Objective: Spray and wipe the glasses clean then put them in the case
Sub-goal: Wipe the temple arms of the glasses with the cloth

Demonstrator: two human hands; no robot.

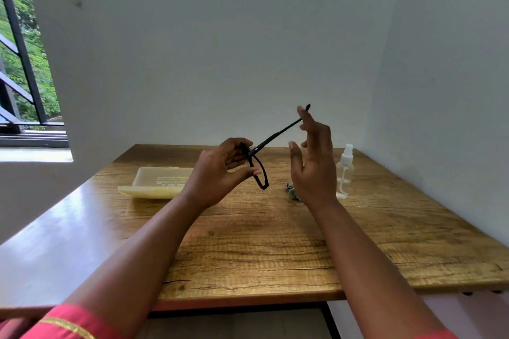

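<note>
Lying open at the left of the wooden table (275, 242) was the pale yellow case (157, 183), its lid folded flat toward the person and nothing visible inside it; so the final step, judged from that, had not been done. Just right of it the left hand (220, 173) was raised above the table, thumb and fingers pinched around the front of the black glasses (257, 166), which hung in the air clear of the wood; one temple arm stuck out up and to the right, and whether the other arm was folded or hidden behind the hand could not be told. At the far tip of that arm was the right hand (312, 162), fingers spread and loose, one fingertip touching or nearly touching the tip, gripping nothing firmly. Below and behind that hand lay a small greyish crumpled cloth (292, 192) on the table, mostly hidden by the wrist; further right stood the clear spray bottle (344, 170), upright, near the wall and in nobody's hand. Whether the lenses had been sprayed or wiped could not be read; with both tools set down, either cleaning was over and folding remained, or it had yet to start.
</note>
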